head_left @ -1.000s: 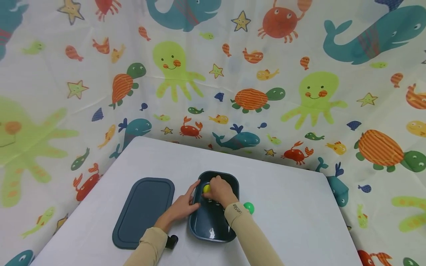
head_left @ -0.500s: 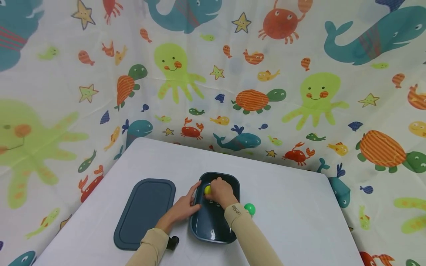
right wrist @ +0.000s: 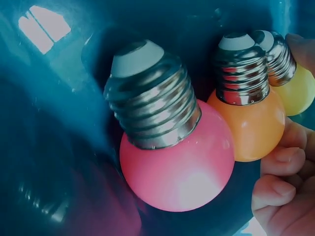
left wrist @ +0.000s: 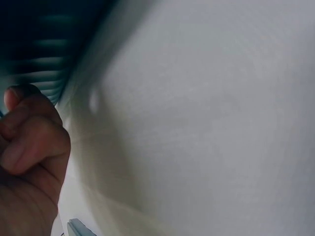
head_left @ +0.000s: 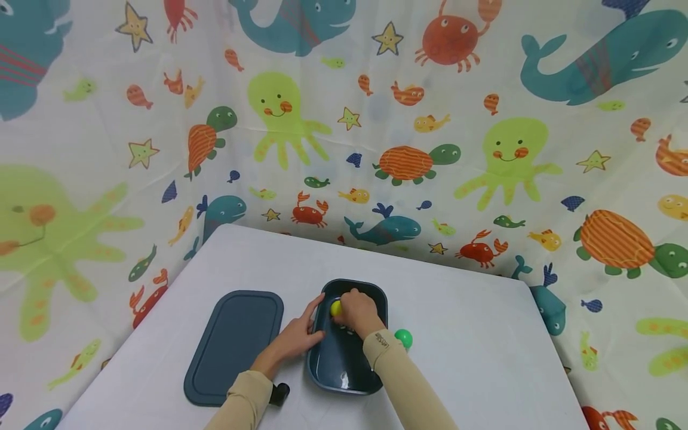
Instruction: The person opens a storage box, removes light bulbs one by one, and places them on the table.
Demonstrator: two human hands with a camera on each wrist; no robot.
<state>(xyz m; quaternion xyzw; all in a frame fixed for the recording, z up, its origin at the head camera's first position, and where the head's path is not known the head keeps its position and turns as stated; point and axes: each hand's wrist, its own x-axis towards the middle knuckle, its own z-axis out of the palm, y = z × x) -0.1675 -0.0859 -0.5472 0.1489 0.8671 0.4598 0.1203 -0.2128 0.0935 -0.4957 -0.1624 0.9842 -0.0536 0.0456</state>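
A dark blue rectangular container point(head_left: 344, 373) stands on the white table. My left hand point(head_left: 292, 337) grips its left side, with index finger and thumb at the rim. In the left wrist view, curled fingers point(left wrist: 37, 142) lie by the ridged outer wall. Inside the container, my right hand point(head_left: 359, 310) holds a yellow light bulb point(head_left: 335, 308) near the far left corner. The right wrist view shows this yellow bulb point(right wrist: 298, 91) at the fingers, beside an orange light bulb point(right wrist: 251, 125) and a pink light bulb point(right wrist: 179, 162), metal screw bases up.
A flat dark blue lid point(head_left: 233, 346) lies left of the container. Right of it, by the right sleeve, rests a green ball-shaped thing point(head_left: 404, 338), its lower part hidden. A small black object point(head_left: 279, 394) shows at the left wrist. A sea-animal curtain point(head_left: 344, 119) hangs behind the table.
The hands stay at the container almost unmoved, the right one still at the yellow bulb. The view has shifted slightly.
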